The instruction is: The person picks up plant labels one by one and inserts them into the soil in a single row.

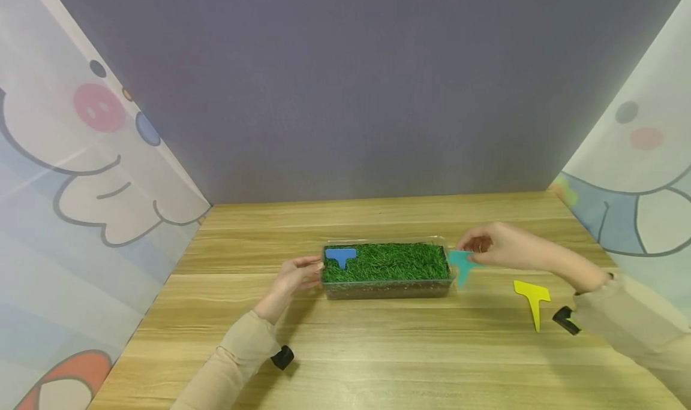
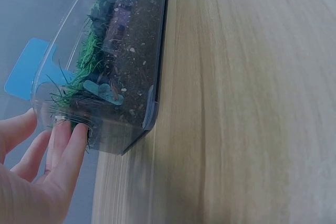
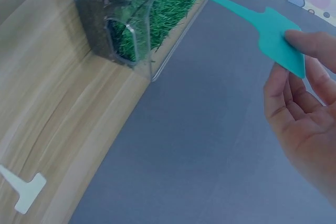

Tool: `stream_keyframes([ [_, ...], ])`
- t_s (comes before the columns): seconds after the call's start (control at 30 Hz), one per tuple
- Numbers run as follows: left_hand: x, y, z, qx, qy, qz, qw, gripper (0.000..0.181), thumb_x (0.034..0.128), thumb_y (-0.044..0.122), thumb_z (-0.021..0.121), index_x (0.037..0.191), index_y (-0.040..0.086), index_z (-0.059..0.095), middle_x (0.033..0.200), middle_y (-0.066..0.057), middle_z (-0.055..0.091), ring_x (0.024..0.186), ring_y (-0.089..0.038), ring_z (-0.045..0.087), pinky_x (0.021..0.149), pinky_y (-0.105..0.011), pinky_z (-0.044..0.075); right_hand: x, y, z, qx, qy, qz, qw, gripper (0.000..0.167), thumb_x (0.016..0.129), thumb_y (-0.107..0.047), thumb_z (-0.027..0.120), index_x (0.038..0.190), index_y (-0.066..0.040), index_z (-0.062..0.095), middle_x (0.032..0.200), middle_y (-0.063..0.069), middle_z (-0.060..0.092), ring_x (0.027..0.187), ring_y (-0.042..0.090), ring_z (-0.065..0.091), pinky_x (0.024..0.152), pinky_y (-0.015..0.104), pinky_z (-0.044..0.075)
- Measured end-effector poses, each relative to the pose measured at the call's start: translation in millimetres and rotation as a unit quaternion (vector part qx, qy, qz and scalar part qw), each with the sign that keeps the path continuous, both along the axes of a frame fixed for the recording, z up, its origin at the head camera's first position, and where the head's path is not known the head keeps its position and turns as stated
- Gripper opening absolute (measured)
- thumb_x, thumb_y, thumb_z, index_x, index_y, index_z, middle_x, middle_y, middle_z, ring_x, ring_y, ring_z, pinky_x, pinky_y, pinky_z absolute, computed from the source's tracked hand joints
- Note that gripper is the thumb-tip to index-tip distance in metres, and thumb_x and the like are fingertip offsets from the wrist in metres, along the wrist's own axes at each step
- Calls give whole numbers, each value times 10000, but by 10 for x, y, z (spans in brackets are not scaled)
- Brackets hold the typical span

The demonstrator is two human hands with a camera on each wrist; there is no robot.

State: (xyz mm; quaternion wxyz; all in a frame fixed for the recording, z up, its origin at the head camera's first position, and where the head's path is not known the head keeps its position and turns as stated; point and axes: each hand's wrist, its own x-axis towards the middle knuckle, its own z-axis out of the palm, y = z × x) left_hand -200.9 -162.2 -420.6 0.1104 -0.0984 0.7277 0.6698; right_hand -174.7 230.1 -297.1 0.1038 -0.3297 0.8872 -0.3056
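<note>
Head view: clear tub [image 1: 387,290] (grass [image 1: 402,262] inside)

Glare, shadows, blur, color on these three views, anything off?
Head: pale sheen on the near tabletop, soft shadow beside the left hand, teal marker slightly soft, maybe motion blur. Left wrist: bluish haze over the clear tray. Right wrist: cool cast, and the yellow marker washes out to near white.

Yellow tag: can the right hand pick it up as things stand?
Probably not: the yellow tag lies uncovered nearby, but the right hand has the teal tag in its grip.
</note>
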Motion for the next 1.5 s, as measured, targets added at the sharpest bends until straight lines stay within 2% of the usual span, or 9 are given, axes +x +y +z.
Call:
stream_keyframes([
  [0.27, -2, -1, -22, 23, 18, 43, 10000, 345, 827, 83, 604, 1149, -29, 549, 1030, -160, 582, 745, -174, 581, 786, -370, 529, -65, -142, 36, -32, 161, -80, 9998, 181, 809, -83, 625, 988, -64, 635, 912, -14, 625, 769, 82, 545, 655, 237, 510],
  [0.53, 7, -1, -1, -13, -10, 12, 10000, 348, 831, 87, 600, 1158, -20, 545, 1049, -154, 576, 755, -171, 579, 791, -368, 527, -184, -281, 26, -174, 326, 41, 9993, 166, 802, -33, 611, 962, -61, 646, 874, -13, 630, 728, 81, 550, 621, 228, 513],
  [0.77, 9, -4, 5, 20, 26, -65, 10000, 356, 840, 92, 591, 1168, -32, 531, 1058, -166, 568, 781, -183, 579, 821, -396, 511, -260, -414, 38, -216, 413, -4, 9989, 159, 803, -24, 607, 951, -64, 649, 870, -11, 630, 735, 108, 553, 650, 240, 515],
  [0.97, 8, -6, 6, 29, 30, -90, 10000, 362, 840, 99, 593, 1168, -37, 528, 1063, -171, 571, 783, -184, 578, 825, -396, 509, -356, -549, -10, -217, 341, -12, 9992, 182, 806, -15, 582, 971, -57, 645, 837, 0, 626, 684, 110, 538, 589, 238, 493],
  [1.23, 7, 0, 4, 39, 9, -111, 9999, 364, 840, 91, 592, 1174, -37, 524, 1045, -170, 585, 781, -177, 592, 815, -382, 515, -433, -746, -39, -208, 659, 257, 9973, 169, 785, 8, 586, 938, -18, 651, 779, 7, 625, 668, 94, 537, 596, 226, 504],
  [1.5, 6, 5, 2, 59, 23, -78, 9999, 345, 841, 72, 582, 1166, -32, 531, 1060, -184, 584, 782, -173, 591, 800, -377, 522, -460, -911, -48, -30, 647, 368, 9972, 168, 797, -5, 577, 950, -14, 647, 782, 7, 619, 670, 92, 520, 603, 224, 491],
])
